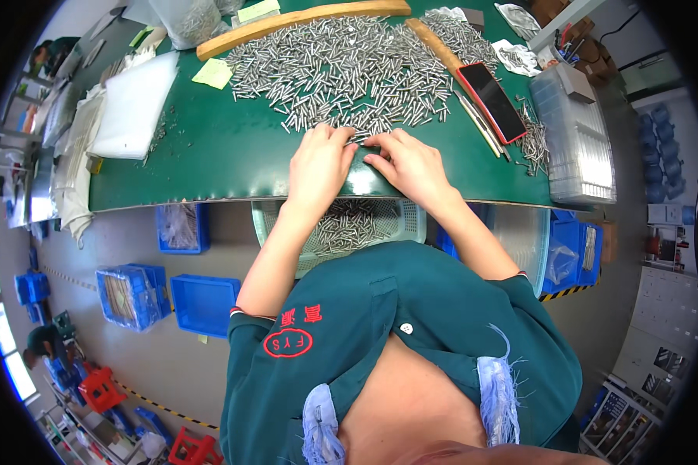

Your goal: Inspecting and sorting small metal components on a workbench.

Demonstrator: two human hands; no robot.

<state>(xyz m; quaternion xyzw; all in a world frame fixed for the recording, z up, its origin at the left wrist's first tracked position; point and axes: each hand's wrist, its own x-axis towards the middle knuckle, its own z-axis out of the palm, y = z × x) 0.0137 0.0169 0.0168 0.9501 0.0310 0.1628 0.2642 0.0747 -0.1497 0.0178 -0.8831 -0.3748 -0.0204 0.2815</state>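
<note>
Left grip [318, 167] and right grip [412, 167] curl loosely at metal pins [341, 70]; any hold is indeterminable. Pins appear light, rigid, slippery; mid-length pinching advisable.

Beyond the two hands [318, 167] lie two wooden bars [302, 17] and metal pins [337, 66] too many to count. One phone [492, 102] lies right of them, one basket [414, 222] below.

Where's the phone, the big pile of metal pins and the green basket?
Phone [492, 102]: head view, middle of its dark screen.
Pile of metal pins [341, 68]: head view, pile's middle.
Green basket [413, 221]: head view, right wall.
</note>
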